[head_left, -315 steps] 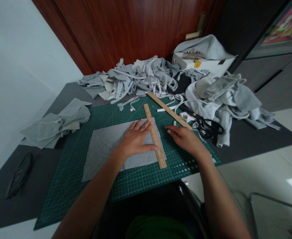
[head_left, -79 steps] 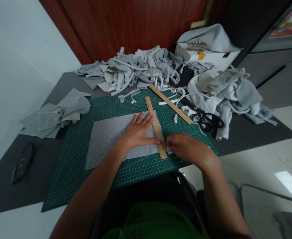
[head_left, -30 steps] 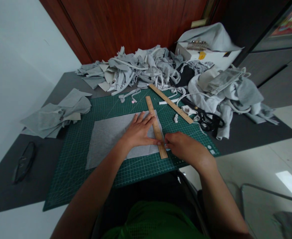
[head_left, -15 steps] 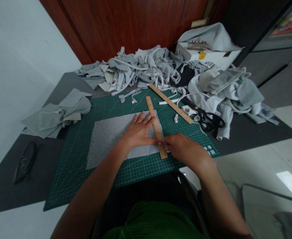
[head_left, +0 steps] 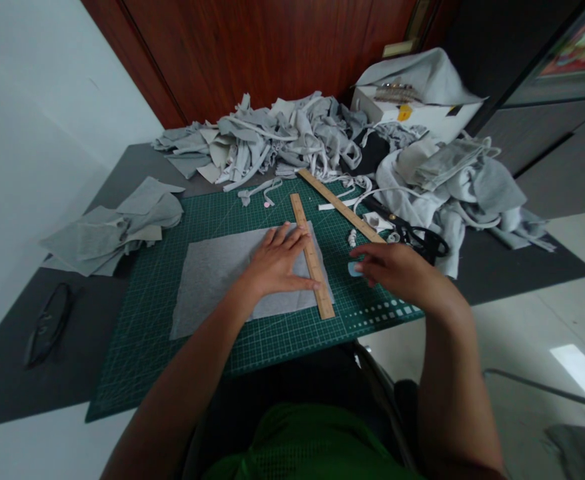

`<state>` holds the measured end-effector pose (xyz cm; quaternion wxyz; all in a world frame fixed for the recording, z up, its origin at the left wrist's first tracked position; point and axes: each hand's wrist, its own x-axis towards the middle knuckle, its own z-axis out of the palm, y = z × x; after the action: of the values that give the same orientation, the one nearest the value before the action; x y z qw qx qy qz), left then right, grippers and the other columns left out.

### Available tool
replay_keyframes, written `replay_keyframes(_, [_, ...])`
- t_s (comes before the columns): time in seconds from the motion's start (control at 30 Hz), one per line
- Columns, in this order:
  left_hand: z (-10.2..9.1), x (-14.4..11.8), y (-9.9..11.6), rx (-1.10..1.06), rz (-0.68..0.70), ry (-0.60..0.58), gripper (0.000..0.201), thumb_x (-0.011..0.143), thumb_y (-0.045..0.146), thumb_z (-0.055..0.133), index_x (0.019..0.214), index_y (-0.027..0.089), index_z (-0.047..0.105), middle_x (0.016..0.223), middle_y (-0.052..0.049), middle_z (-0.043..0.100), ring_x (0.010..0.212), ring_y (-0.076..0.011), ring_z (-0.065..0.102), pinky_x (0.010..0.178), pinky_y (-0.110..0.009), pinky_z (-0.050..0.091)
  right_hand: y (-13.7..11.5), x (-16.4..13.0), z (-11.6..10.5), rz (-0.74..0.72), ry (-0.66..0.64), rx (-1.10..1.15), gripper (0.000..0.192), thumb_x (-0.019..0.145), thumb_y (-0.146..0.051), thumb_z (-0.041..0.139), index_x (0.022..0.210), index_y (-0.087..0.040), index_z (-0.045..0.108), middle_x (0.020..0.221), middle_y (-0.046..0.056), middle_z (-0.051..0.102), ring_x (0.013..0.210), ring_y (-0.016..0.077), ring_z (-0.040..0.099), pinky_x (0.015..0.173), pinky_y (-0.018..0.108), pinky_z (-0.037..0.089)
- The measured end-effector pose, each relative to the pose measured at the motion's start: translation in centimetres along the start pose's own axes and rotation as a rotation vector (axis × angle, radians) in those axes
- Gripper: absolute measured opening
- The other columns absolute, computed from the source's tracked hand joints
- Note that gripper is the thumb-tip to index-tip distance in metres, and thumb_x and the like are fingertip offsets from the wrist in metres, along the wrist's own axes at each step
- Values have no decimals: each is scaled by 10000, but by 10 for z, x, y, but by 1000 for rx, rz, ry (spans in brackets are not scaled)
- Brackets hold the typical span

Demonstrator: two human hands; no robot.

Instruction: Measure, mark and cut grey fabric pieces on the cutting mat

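My left hand [head_left: 278, 261] lies flat with its fingers spread, pressing a wooden ruler [head_left: 314, 261] and the grey cloth [head_left: 212, 270] beneath it. The ruler runs along the right end of the cloth, on a green cutting mat [head_left: 142, 327]. To the right, my right hand [head_left: 397, 268] is raised a little over the mat, its fingers pinched on a light blue, flat tailor's chalk [head_left: 355, 269]. A second wooden ruler [head_left: 340, 203] slants behind it, partly covered by this hand. Black-handled scissors [head_left: 425, 241] lie just beyond, partly hidden.
Grey fabric scraps [head_left: 292, 130] pile up along the back, with more cloth [head_left: 452, 177] at right and a stack of pieces [head_left: 117, 227] at left. A white box [head_left: 422, 117] stands back right. Glasses [head_left: 48, 325] lie on the dark table's left side.
My right hand has moved away from the ruler's near right edge, rightward and slightly back, with the tailor's chalk. My left hand stays on the ruler and cloth.
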<state>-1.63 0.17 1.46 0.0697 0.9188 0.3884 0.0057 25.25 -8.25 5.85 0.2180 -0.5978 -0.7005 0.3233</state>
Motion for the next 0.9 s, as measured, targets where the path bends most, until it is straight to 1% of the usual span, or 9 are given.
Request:
replay_keyframes(0.1, [-3, -3, -4, 6, 10, 20, 1110, 816, 911, 574, 1635, 188, 382, 1748, -143, 285, 1637, -421, 120, 1327, -570, 98, 12, 16, 4, 0, 145, 188, 152, 931, -322, 642, 971, -192, 708, 684, -9, 667, 589, 159, 634, 617, 305, 492])
replay_keyframes(0.17, [-5, -4, -5, 0, 48, 29, 1033, 854, 851, 604, 1639, 219, 382, 1745, -125, 298, 1640, -401, 130, 1330, -546, 113, 16, 26, 12, -14, 181, 381, 197, 904, -398, 698, 911, -210, 635, 732, -9, 664, 623, 155, 656, 618, 303, 523])
replay_keyframes(0.3, [-6, -4, -4, -51, 135, -24, 896, 924, 672, 663, 1667, 307, 322, 1779, -56, 221, 1654, -336, 112, 1333, -502, 147, 14, 38, 28, -28, 169, 781, 362, 863, -512, 772, 926, -247, 533, 836, -12, 676, 760, 167, 730, 720, 332, 607])
replay_keyframes(0.4, [-5, -4, -2, -85, 113, -85, 744, 932, 586, 691, 1597, 346, 457, 1793, -35, 148, 1655, -355, 88, 1324, -571, 141, 12, 42, 35, -1, 159, 970, 376, 877, -511, 779, 972, -261, 515, 930, -1, 717, 799, 160, 746, 779, 350, 631])
replay_keyframes(0.47, [-5, -4, -2, -120, 108, -92, 679, 917, 533, 724, 1543, 350, 533, 1789, -36, 162, 1654, -349, 111, 1322, -589, 141, 12, 45, 37, 23, 161, 1051, 351, 883, -469, 782, 1004, -265, 524, 911, -11, 727, 781, 152, 741, 772, 336, 633])
replay_keyframes(0.6, [-6, -4, -4, -178, 125, -54, 663, 868, 452, 785, 1489, 319, 594, 1764, -51, 262, 1650, -312, 163, 1329, -559, 172, 13, 51, 39, 75, 136, 1149, 284, 891, -404, 765, 1038, -265, 566, 896, -10, 738, 787, 153, 734, 769, 328, 631])
replay_keyframes(0.73, [-6, -4, -5, -192, 149, -23, 656, 844, 424, 817, 1451, 270, 624, 1725, -81, 349, 1639, -314, 206, 1332, -553, 193, 13, 55, 45, 83, 156, 1122, 331, 875, -497, 775, 857, -248, 557, 818, -3, 710, 679, 137, 675, 660, 289, 589])
replay_keyframes(0.83, [-8, -5, -5, -193, 177, -2, 634, 831, 443, 830, 1414, 273, 648, 1670, -78, 435, 1627, -306, 239, 1332, -527, 222, 13, 57, 50, 68, 266, 1018, 476, 822, -507, 833, 708, -253, 446, 586, -73, 536, 487, 87, 498, 477, 228, 418])
replay_keyframes(0.9, [-9, -5, -6, -185, 173, -6, 632, 825, 466, 835, 1401, 280, 656, 1652, -70, 453, 1628, -300, 231, 1331, -516, 236, 12, 57, 52, 55, 328, 960, 536, 792, -476, 860, 696, -262, 378, 528, -111, 419, 438, 74, 425, 428, 226, 310])
